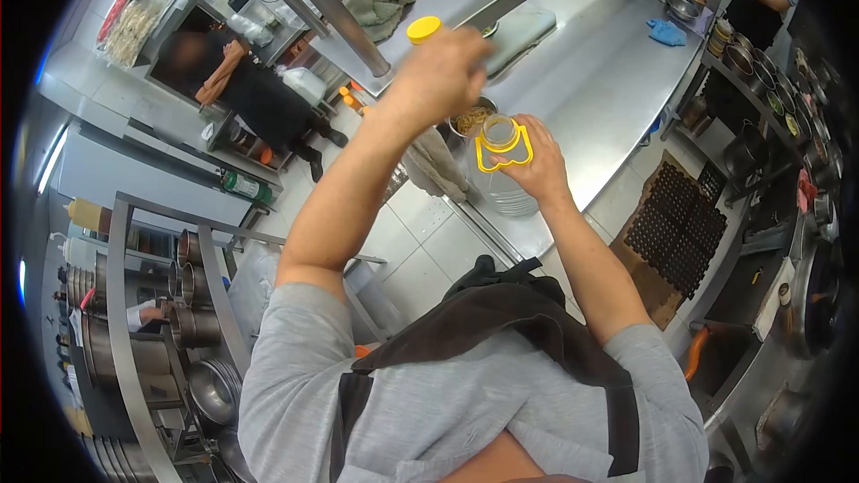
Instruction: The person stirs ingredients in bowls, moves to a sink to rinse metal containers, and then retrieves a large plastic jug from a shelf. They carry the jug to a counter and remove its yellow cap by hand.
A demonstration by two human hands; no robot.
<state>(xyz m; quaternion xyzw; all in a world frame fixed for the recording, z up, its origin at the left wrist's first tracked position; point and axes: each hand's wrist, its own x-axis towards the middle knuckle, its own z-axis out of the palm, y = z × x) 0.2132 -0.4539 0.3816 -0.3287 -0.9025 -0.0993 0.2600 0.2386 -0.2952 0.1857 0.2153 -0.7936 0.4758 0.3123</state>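
Observation:
My right hand (544, 161) grips a clear plastic jug (512, 192) near its yellow handle (484, 161). The jug stands upright on the steel table with its round mouth uncovered. My left hand (445, 73) is raised above the table, left of the jug; its fingers look curled but are smeared by motion. Just beyond that hand is a yellow lid (424, 29). Behind the jug, partly hidden, a metal container (472, 118) holds brownish strips of food. Part of a small bowl (489, 29) shows beside my left hand.
A pale board (528, 43) lies on the steel table (599, 89). Grey cloths (380, 7) and a blue cloth (666, 32) rest there too. Two other people (259, 94) stand nearby. A metal post (335, 13) rises at the left. A black mat (677, 228) covers floor at right.

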